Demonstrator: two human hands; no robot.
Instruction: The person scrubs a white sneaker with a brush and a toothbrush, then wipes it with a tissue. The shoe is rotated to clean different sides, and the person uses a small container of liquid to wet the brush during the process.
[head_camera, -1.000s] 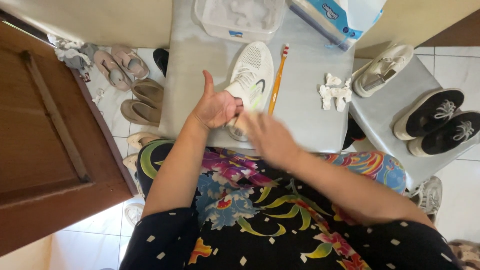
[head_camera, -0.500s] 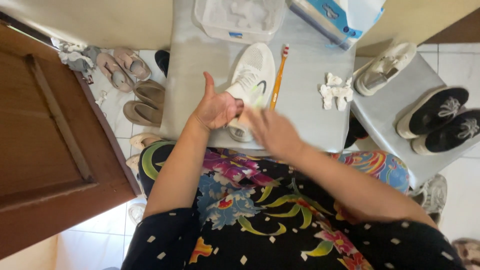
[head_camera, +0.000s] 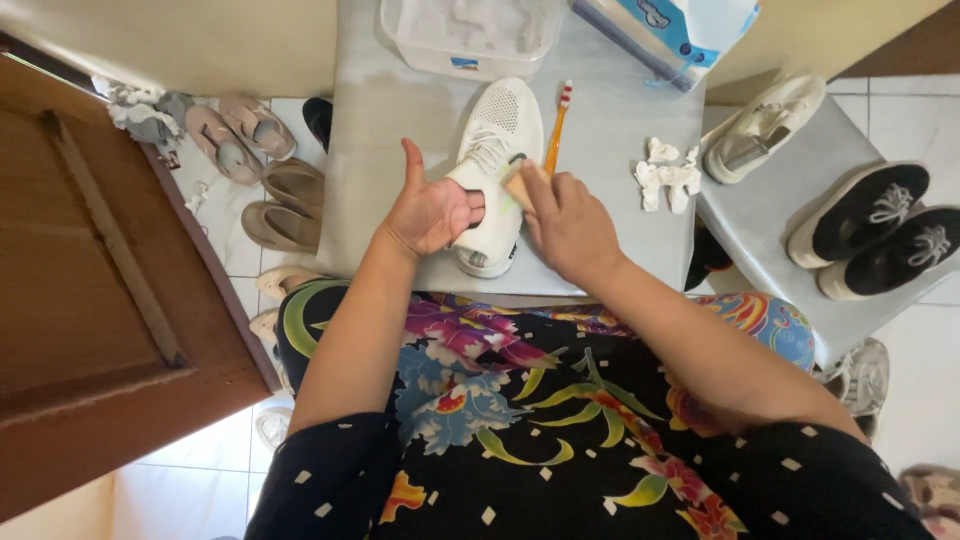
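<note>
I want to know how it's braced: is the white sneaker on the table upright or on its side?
Upright: the white sneaker shows its laces and mesh top, sole down on the table.

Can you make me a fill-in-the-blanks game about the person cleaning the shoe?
1. The left hand has its fingers tucked inside a ____ sneaker.
2. The right hand presses a small tan pad against the sneaker's ____.
3. The toothbrush with the orange handle lies on the grey table, just to the ____ of the sneaker in the picture.
4. On the lower grey stand sit two ____ shoes with white soles.

Missing words: white; side; right; black
</note>
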